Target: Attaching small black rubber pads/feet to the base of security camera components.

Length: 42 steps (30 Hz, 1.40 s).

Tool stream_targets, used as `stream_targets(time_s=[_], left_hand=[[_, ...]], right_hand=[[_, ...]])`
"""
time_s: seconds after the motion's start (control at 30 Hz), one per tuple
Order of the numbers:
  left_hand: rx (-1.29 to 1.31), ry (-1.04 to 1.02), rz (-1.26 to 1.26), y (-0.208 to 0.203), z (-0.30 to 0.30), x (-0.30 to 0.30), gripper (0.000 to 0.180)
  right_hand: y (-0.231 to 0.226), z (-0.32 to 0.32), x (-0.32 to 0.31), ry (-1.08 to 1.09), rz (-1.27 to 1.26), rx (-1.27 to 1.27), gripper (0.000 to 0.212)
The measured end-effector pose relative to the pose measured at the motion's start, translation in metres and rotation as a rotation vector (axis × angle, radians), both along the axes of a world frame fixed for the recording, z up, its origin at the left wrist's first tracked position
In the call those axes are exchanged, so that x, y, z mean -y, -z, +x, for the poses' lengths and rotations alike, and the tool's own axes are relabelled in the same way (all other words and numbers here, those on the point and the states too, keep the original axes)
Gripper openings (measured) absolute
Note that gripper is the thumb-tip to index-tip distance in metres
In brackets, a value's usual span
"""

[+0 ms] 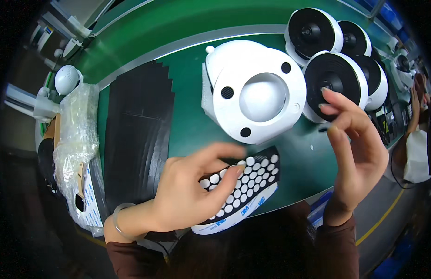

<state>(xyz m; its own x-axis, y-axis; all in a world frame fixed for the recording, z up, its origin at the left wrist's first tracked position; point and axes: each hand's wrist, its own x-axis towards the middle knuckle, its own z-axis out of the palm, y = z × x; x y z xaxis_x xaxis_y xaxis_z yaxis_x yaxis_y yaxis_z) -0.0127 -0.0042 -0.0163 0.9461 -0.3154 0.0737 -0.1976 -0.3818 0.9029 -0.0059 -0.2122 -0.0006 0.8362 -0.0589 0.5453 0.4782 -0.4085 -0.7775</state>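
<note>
Green painted board (201, 21) backs a smooth green desk (294, 174), and near its middle sits a white plastic housing (259, 65), glossy and rounded, its flat ring open at the centre on a pale curved surface. Three dark round pads (227, 92) are set around that ring, one of them finely ribbed. Just below, by the near edge, lies a black sheet of white dots (250, 179) in tight rows, with a curved white strip (238, 215) marked in blue beside it. The left hand (190, 186) is over the dots, thumb touching them, forefinger blurred and parted from it; its other fingers are mostly hidden. To the right of the housing, the right hand (359, 153) is raised, thumb and forefinger pinching a small dark piece (324, 127), its other fingers loosely curled before white domes (336, 76) with shiny black faces. Leftward lie flat black sheets (138, 116) with stepped ends and crinkled, clear bubble wrap (78, 121).
</note>
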Motion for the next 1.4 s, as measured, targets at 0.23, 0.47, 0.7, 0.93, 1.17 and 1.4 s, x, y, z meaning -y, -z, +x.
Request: stream_targets(time_s=[0.23, 0.47, 0.7, 0.93, 1.17, 1.4], left_hand=[[0.096, 0.0, 0.037, 0.008, 0.003, -0.003, 0.044], [0.197, 0.038, 0.03, 0.008, 0.004, 0.001, 0.04], [0.138, 0.036, 0.015, 0.009, 0.005, 0.0, 0.032], [0.112, 0.04, 0.035, 0.009, 0.006, 0.002, 0.03], [0.168, 0.047, 0.028, 0.01, 0.008, 0.001, 0.029], [0.123, 0.053, 0.04, 0.008, 0.008, 0.0, 0.028]], right_hand=[[0.008, 0.02, -0.007, -0.121, 0.267, -0.281, 0.008], [0.006, 0.023, -0.002, -0.167, 0.31, -0.37, 0.008], [0.004, 0.024, -0.007, -0.171, 0.284, -0.368, 0.007], [0.005, 0.023, -0.008, -0.139, 0.248, -0.342, 0.008], [0.011, 0.024, -0.01, -0.137, 0.206, -0.278, 0.011], [0.01, 0.026, -0.001, -0.127, 0.198, -0.197, 0.03]])
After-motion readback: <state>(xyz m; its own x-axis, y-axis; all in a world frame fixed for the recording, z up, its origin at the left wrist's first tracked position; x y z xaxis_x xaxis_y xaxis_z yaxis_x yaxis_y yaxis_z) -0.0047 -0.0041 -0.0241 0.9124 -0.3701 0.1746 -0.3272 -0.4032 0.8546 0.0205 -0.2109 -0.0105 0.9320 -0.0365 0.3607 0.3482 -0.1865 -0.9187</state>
